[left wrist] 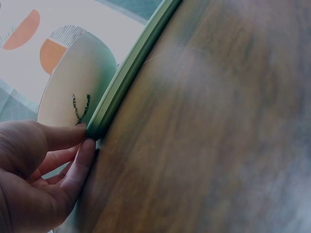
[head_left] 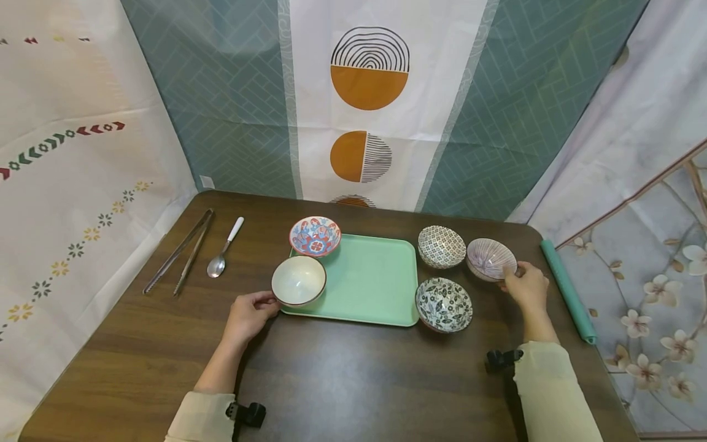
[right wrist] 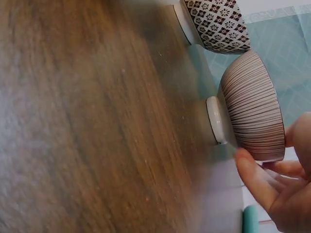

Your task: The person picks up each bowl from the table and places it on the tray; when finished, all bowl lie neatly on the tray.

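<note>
My left hand (head_left: pixel 251 316) is at the near left corner of the green tray (head_left: pixel 370 279). In the left wrist view its thumb and fingers pinch the tray edge (left wrist: pixel 131 68), close beside a white bowl (left wrist: pixel 82 73) with a dark rim. That white bowl stands over the tray's left end. On the right, my right hand (head_left: pixel 527 287) grips a purple-striped bowl (head_left: pixel 491 259), thumb over the rim and fingers under its side. The right wrist view shows the striped bowl (right wrist: pixel 255 109) upright, its foot close over the table.
A red-and-blue bowl (head_left: pixel 315 236) sits at the tray's far left corner. Right of the tray stand a small-patterned bowl (head_left: pixel 442 247) and a black floral bowl (head_left: pixel 444 305). Metal tongs (head_left: pixel 185 248) and a spoon (head_left: pixel 225 248) lie left. A teal roll (head_left: pixel 569 291) lies along the right edge.
</note>
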